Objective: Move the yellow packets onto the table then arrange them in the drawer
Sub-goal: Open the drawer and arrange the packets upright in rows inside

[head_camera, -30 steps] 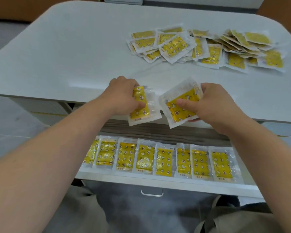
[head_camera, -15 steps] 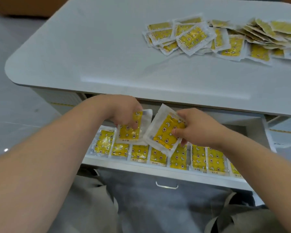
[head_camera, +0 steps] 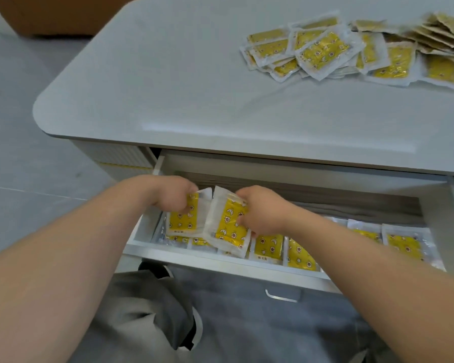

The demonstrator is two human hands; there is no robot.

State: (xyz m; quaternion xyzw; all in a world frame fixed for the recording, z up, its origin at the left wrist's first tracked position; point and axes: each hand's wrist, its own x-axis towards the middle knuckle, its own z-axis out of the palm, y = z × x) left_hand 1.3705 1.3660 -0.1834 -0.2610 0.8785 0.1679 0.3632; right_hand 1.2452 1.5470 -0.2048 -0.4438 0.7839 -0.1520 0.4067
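The left hand [head_camera: 172, 196] has its fingers curled over the top edge of one yellow sachet, the left-hand packet [head_camera: 184, 220]. The right hand [head_camera: 260, 212] pinches a second, the right-hand packet [head_camera: 228, 227], along its right edge. Both are gripped, and as far as I can make out neither is set down on anything. The two packets hang side by side between the hands, their inner edges touching or slightly overlapping. Each has its long axis running from the person toward the back of the drawer [head_camera: 220, 262], with the right one a little askew. Directly beneath the grips lies the row of packets [head_camera: 270, 246] already set along the front of the drawer. Those lie edge to edge with the same long axis and run off to the right, past the right hand. So the spot underneath looks taken, and grey drawer floor shows only beyond the hands, toward the back wall. I'd judge the placing comes down to carrying both packets away from the person, past that row, with hardly any turning. The left hand is nearer the drawer's left wall, so its packet looks the natural one to start a second row there. Far beyond the hands and off to their right, the heap of packets [head_camera: 323, 52] lies on the table [head_camera: 194, 100].
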